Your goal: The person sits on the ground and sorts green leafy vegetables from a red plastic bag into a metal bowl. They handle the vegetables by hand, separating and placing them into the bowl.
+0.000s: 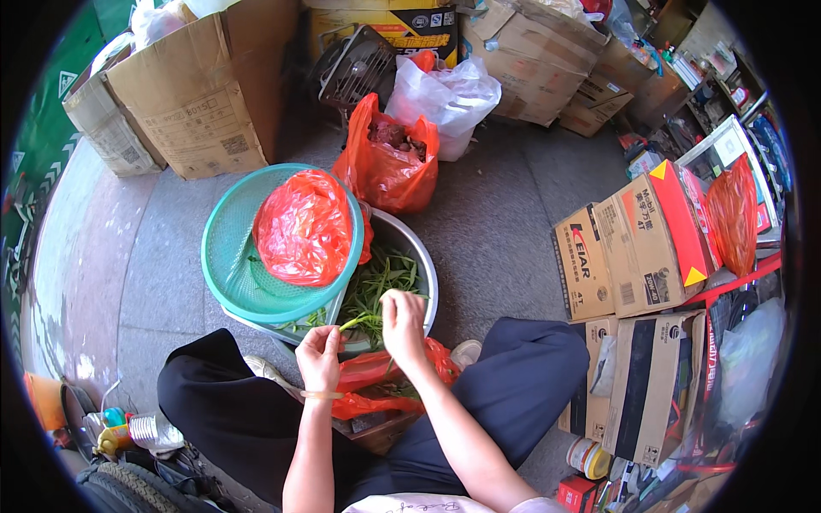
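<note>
Left hand: this hand [318, 355] is pinched, thumb against fingers, on a green stem [352, 323]; a pale bangle [321, 395] circles the wrist.
Right hand: this one [403, 325] has its fingers curled in, near the stem's other end; from here I can't tell whether they grip it.
Stem: above the near rim of a metal basin [431, 278], between the two hands.
Basin: it holds loose leafy greens [389, 278].
Colander: the turquoise plastic colander [224, 265] sits over the basin's left side, with a crumpled red bag [304, 227] inside.
Between the knees: an open red plastic bag [440, 363], just below the hands.
Beyond the basin: a red carrier bag [402, 190] of dark lumps, against a white plastic bag [462, 98].
Right side: stacked cardboard cartons [640, 239].
</note>
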Demonstrator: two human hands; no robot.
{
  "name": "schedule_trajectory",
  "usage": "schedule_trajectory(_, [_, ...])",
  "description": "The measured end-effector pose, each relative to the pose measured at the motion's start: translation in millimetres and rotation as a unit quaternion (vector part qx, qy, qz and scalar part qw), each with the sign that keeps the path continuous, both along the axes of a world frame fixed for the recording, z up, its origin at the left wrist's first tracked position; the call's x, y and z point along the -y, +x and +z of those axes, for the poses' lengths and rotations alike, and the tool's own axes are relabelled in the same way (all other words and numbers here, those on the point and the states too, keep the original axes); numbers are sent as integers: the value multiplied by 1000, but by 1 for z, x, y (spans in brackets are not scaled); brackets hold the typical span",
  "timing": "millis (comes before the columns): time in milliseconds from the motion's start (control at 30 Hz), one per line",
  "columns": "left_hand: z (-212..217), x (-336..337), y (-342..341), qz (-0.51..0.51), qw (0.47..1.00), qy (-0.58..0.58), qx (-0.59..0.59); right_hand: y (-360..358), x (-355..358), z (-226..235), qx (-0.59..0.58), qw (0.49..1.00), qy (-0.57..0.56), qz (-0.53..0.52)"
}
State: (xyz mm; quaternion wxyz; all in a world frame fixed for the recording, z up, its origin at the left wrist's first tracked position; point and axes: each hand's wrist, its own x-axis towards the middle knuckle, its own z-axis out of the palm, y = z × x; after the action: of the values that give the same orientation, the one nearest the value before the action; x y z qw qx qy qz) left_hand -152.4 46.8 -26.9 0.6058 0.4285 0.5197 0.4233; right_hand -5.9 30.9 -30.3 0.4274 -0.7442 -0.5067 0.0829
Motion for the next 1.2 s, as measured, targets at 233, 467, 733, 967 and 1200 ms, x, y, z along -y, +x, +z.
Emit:
schedule_trajectory(233, [-8, 0, 2, -1, 999, -13, 37, -12, -3, 27, 122, 965, -39, 228])
schedule_trajectory(467, [-5, 3, 4, -7, 998, -5, -56, -19, 5, 17, 198, 950, -13, 239])
schedule_trajectory(733, [-14, 1, 9, 42, 998, -1, 40, -38, 4, -4, -2, 994, -61, 90])
schedule_trajectory(967, [-63, -11, -23, 170, 981, -54, 69, -3, -14, -20, 105, 985, -128, 54])
schedule_trajectory(1200, [-99, -15, -33, 187, 973, 51, -126, 26, 22, -16, -116, 836, -473, 254])
